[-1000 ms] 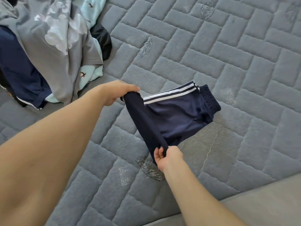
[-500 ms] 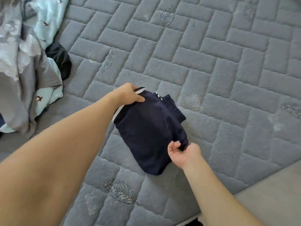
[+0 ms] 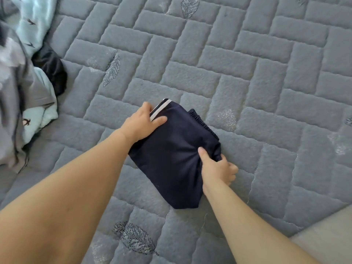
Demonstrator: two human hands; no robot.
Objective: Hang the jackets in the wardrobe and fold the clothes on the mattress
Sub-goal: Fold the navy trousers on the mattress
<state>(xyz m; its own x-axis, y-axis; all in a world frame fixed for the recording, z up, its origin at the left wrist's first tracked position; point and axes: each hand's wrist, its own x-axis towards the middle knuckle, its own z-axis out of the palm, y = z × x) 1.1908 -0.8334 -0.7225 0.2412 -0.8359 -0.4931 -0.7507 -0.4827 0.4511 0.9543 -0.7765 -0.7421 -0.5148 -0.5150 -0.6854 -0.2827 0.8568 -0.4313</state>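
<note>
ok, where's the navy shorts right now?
Head view, centre: the navy shorts lie folded on the grey mattress, between the left hand and right hand, right of the clothes pile.

A pair of navy-blue knit shorts (image 3: pixel 171 155), folded into a compact packet, lies flat on the grey quilted mattress (image 3: pixel 209 60). White side stripes show at its far-left corner; the gathered elastic waistband peeks out along its right edge.

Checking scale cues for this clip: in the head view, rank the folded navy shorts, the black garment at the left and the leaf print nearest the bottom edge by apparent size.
1. Folded navy shorts, clearly largest.
2 and 3. Black garment and leaf print look alike; the garment is partly hidden and the print is nearer the camera, so I won't rank them.
</note>
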